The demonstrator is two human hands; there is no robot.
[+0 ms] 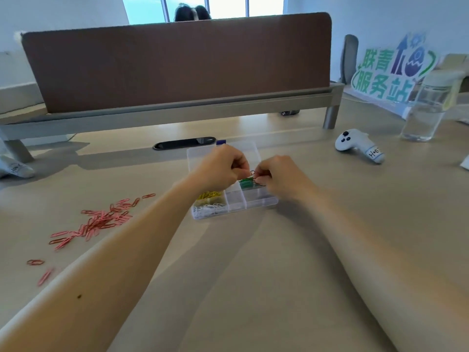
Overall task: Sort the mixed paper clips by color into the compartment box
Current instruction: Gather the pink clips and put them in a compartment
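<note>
A clear plastic compartment box [261, 200] lies in the middle of the desk. Yellow clips [209, 195] and white clips [208, 208] fill two near-left compartments, and green clips [245, 183] sit in a middle-right one. Both hands hover over the box. My left hand [220, 168] and my right hand [279, 175] each pinch dark red clips [253, 173] that hang linked between their fingertips, just above the green clips. A loose pile of pink and red clips [96, 223] is spread on the desk at the left.
A brown desk divider [177, 64] stands behind the box, with a black cable slot [184, 143] in front of it. A white controller [357, 146] and a clear water bottle [423, 110] are at the right. A few stray clips [35, 262] lie near the left edge.
</note>
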